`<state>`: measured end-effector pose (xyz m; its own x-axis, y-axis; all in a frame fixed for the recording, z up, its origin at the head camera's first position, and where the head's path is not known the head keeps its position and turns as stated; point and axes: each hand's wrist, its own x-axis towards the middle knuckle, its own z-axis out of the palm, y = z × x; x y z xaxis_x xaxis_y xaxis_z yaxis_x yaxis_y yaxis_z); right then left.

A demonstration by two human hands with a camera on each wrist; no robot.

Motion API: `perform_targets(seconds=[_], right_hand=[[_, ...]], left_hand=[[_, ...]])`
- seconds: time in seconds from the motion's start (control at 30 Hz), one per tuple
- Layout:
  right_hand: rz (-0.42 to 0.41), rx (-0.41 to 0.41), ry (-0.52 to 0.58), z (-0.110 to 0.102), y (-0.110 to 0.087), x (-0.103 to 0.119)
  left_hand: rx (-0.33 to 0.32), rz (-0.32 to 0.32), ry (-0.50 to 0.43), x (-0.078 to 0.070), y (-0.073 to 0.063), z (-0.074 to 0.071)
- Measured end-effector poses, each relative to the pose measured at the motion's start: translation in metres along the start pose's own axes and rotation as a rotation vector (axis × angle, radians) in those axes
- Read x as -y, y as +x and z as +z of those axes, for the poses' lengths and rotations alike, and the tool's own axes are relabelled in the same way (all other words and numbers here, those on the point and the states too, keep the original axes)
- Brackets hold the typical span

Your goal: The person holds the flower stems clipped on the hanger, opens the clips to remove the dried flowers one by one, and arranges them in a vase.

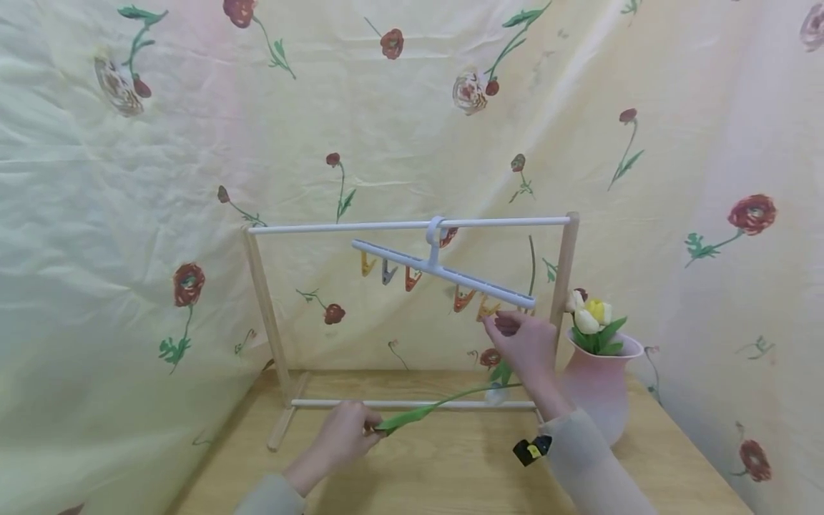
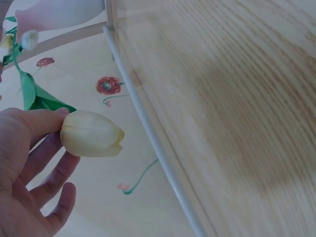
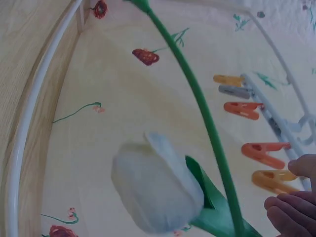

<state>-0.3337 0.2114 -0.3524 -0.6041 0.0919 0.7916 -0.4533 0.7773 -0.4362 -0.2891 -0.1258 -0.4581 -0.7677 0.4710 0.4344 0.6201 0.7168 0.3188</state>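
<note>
Left hand (image 1: 344, 433) pinches smooth cream tulip (image 2: 93, 134), wide gap below slim, tilted hanger (image 1: 399, 257). Right hand (image 1: 524, 348) at hanger's low end; can't tell grip.

Nothing I can actually read in any of the three views, sorry. Closest thing to a label is the yellow patch (image 1: 533, 450) on the little black gadget (image 1: 523, 455) by the right sleeve (image 1: 582, 443), and it's way too small in the head view to tell if anything's printed on it.
</note>
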Motion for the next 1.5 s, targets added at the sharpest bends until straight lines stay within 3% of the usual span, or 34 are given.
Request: perform_targets(seconds=[0.13,0.27,0.4,0.6,0.73,0.9,1.17,1.5], right_hand=[[-0.086,-0.001,0.019,-0.005,-0.007,0.012],[-0.234,0.048,0.053,-0.006,-0.017,0.025],[-0.362,0.189,0.071,-0.001,-0.031,0.033],[-0.486,0.444,0.074,0.009,-0.053,0.037],[-0.547,0.51,0.07,0.013,-0.064,0.037],[-0.595,0.53,0.062,0.016,-0.072,0.038],[-0.581,0.685,0.007,0.014,-0.084,0.043],[-0.656,0.633,-0.045,0.016,-0.092,0.043]], left_hand=[[-0.003,0.02,0.016,0.0,0.002,-0.002],[-0.003,0.037,0.029,0.0,0.002,-0.005],[0.004,0.047,0.032,-0.001,0.003,-0.005],[0.013,0.066,0.041,-0.003,0.004,-0.005],[0.008,0.078,0.068,-0.003,0.004,-0.005],[0.002,0.101,0.102,-0.006,0.005,-0.007],[-0.021,0.154,0.122,-0.012,0.005,-0.011],[-0.014,0.18,0.167,-0.018,0.004,-0.013]])
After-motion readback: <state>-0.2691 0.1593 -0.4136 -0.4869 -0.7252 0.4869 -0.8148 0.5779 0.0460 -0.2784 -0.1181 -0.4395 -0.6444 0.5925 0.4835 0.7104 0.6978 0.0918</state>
